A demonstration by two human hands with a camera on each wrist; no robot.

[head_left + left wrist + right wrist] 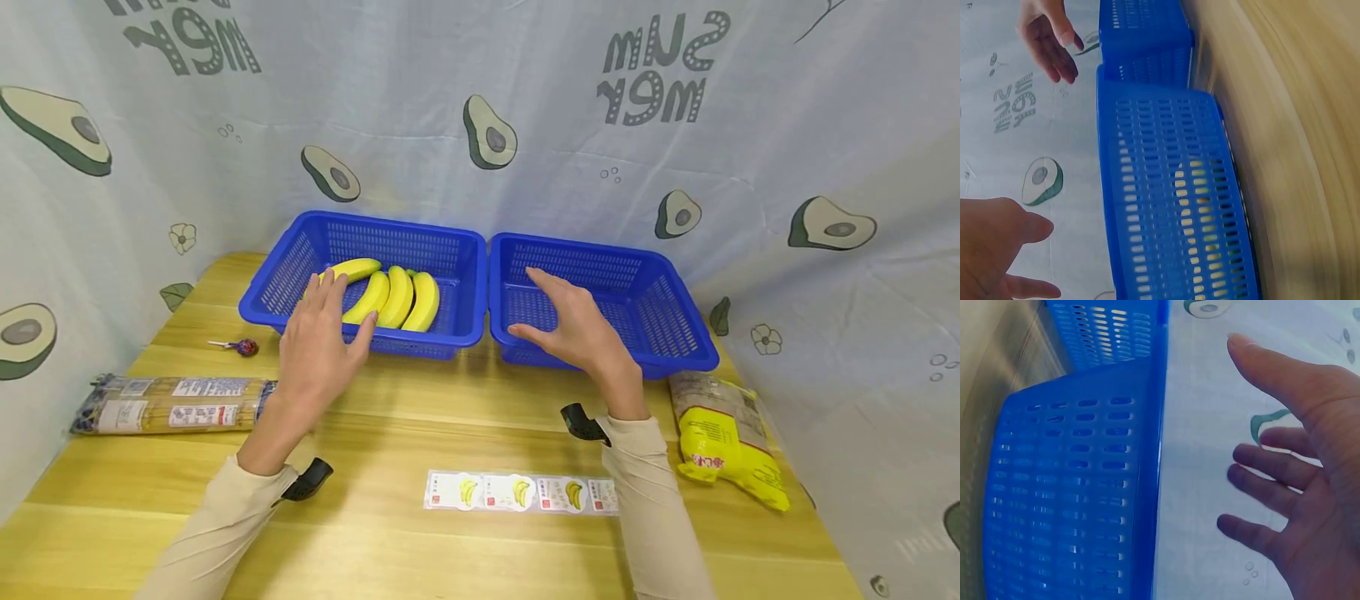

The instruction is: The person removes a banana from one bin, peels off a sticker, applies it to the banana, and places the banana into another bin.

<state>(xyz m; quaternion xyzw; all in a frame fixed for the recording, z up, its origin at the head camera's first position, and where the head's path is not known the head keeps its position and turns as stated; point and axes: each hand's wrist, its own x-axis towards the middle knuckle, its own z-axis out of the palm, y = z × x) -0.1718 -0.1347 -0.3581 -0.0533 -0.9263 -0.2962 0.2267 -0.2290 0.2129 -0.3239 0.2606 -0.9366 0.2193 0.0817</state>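
Several yellow bananas [398, 297] lie in the left blue basket [468, 330]. My left hand [318, 342] is held over that basket's front rim, its fingers extended and nothing in its grasp; it overlaps part of the fruit in the head view. To the right, a second blue basket [678, 360] holds nothing that shows. Above its front left part hovers my right hand [581, 329], thumb and fingers spread apart and holding nothing. In the right wrist view the right hand [1297, 481] appears over the rim with its palm partly visible.
A strip of banana-printed cards [517, 492] lies on the wooden table [375, 550]. At the left are a pack of noodles [176, 405] and a wrapped lollipop [244, 347]. A yellow bag [723, 437] sits at the right. An avocado-print curtain [420, 108] hangs behind the baskets.
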